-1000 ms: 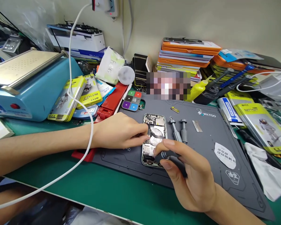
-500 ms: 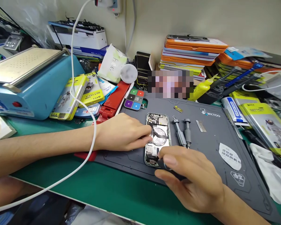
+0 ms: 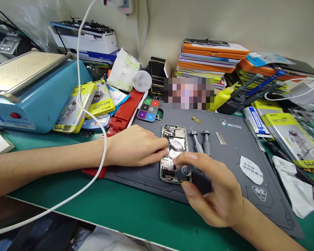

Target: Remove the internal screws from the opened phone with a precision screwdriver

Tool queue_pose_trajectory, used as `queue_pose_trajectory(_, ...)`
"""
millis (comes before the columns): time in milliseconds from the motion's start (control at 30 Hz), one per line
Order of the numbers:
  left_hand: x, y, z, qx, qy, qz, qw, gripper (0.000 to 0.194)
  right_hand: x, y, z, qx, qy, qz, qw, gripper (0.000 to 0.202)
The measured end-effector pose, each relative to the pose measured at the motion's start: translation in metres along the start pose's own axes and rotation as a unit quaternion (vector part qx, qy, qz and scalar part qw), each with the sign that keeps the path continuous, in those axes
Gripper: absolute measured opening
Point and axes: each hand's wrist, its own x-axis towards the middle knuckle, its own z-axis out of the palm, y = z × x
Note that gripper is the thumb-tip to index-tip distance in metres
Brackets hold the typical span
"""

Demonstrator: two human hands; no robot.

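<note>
An opened phone [image 3: 176, 143] lies on the dark grey mat [image 3: 151, 190], its inner parts showing. My left hand [image 3: 138, 146] rests at the phone's left edge with its fingers pressed together; whatever its fingertips may hold is hidden. Over the phone's lower end, my right hand [image 3: 214, 184] holds a dark grey screwdriver [image 3: 184, 171], tilted, with its tip out of sight. Just right of the phone lie two more screwdrivers, one [image 3: 196, 141] beside the other [image 3: 206, 143].
A white cable [image 3: 104, 153] hangs across my left forearm. Behind the mat are a stack of orange boxes [image 3: 206, 52] and a yellow bottle [image 3: 222, 97]. A blue machine [image 3: 42, 101] stands left. A multicoloured tray [image 3: 148, 109] and a metal blade [image 3: 221, 138] lie on the mat.
My right hand has risen slightly, and the screwdriver in it now shows more clearly over the phone. My left hand stays at the phone's edge. The view has shifted a little.
</note>
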Motion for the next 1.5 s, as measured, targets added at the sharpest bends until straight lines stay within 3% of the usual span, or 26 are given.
queue_pose_trajectory(233, 0.000, 0.000, 0.003, 0.017, -0.009, 0.018, 1.000, 0.030, -0.001, -0.013, 0.010, 0.049, 0.134, 0.106, 0.984, 0.070)
queue_pose_trajectory(300, 0.000, 0.000, 0.004, 0.016, -0.008, 0.022, 1.000, 0.031, 0.000, -0.015, 0.011, 0.056, 0.144, 0.134, 0.979, 0.068)
queue_pose_trajectory(433, 0.000, 0.000, 0.005, 0.018, -0.001, 0.028, 0.999, 0.032, 0.000, -0.016, 0.013, 0.060, 0.098, 0.136, 0.984, 0.073)
queue_pose_trajectory(900, 0.000, -0.001, 0.005, -0.003, -0.009, 0.031, 0.999, 0.032, 0.002, -0.017, 0.010, -0.026, 0.021, 0.116, 0.993, 0.080)
queue_pose_trajectory(1133, -0.001, 0.000, 0.003, 0.000, -0.009, 0.027, 1.000, 0.030, 0.002, -0.016, 0.006, -0.058, -0.012, 0.063, 0.996, 0.083)
queue_pose_trajectory(1500, 0.000, -0.001, 0.005, 0.001, 0.001, 0.036, 0.999, 0.026, 0.003, -0.013, 0.009, -0.010, 0.030, 0.076, 0.997, 0.083)
